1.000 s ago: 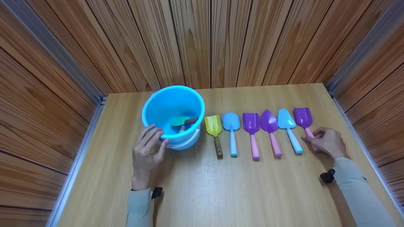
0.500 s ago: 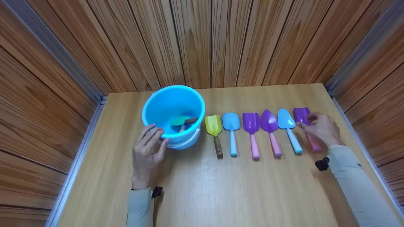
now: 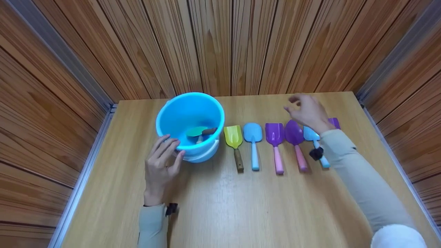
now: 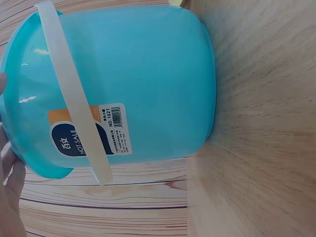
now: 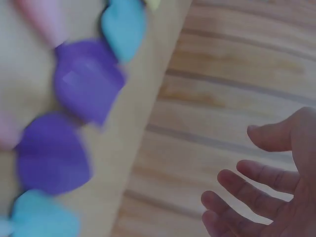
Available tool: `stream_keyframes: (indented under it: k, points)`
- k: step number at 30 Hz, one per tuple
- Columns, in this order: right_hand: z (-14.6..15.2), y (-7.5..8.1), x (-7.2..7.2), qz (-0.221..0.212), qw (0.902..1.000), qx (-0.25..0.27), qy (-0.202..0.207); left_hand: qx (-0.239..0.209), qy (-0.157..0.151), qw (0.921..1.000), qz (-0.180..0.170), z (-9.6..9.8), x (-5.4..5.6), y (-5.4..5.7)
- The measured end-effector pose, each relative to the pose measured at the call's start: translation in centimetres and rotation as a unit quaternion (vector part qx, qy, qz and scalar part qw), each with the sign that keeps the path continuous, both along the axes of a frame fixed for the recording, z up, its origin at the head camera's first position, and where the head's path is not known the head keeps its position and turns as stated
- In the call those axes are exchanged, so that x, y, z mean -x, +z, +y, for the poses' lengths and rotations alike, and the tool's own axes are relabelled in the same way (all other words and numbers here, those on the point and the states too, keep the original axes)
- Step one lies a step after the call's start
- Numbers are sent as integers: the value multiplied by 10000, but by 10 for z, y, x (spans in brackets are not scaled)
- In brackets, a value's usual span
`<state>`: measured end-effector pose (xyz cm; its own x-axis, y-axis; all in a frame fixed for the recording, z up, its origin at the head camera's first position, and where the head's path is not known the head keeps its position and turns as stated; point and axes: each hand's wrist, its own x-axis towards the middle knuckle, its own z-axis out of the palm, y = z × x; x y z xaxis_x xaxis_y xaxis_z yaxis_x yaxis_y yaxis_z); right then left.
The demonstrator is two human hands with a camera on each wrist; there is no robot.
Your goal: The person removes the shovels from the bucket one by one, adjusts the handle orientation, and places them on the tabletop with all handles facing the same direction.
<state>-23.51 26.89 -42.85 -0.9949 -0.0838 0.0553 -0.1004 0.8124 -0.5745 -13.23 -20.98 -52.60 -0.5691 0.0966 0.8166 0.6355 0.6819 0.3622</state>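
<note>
A light blue bucket [image 3: 190, 103] stands on the table at centre left, a white handle hanging down its side. Inside it lie a green-bladed shovel [image 3: 196, 131] with a brown handle and a partly hidden tool. My left hand [image 3: 160, 168] holds the bucket's near-left rim, its fingers over the edge and the thumb outside. To the right of the bucket, toy shovels lie in a row: yellow [image 3: 233, 137], blue [image 3: 253, 132], square-ended purple [image 3: 274, 133], rounded purple [image 3: 294, 132], then light blue and purple. My right hand [image 3: 306, 110], loosely spread, hovers above the row's far side, holding nothing.
Wood-panelled walls [image 3: 213, 44] enclose the table [image 3: 220, 206] at the back and both sides, with metal strips along the side edges. My right sleeve [image 3: 358, 175] covers most of the rightmost purple shovel and part of the light blue one.
My right hand has left the handle of the rightmost purple shovel, passed over its blade, and moved left and away across the row. My left hand stays on the bucket.
</note>
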Motion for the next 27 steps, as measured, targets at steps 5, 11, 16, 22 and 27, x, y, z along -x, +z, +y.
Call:
stream_keyframes:
  k: [5,11,16,22,27]
  points:
    - [-51,19,15,373,9977,35,560,-18,25,10000,-47,0,-1,0]
    - [-110,37,22,759,9869,217,1410,-32,11,10000,-84,1,-1,1]
    - [-152,43,22,867,9706,302,2226,77,-23,10000,-53,1,1,2]
    - [-203,38,15,443,9575,-132,2848,66,-1,10000,-57,1,0,3]
    - [-235,22,8,-383,9438,-878,3164,93,-52,9999,-70,-1,0,4]
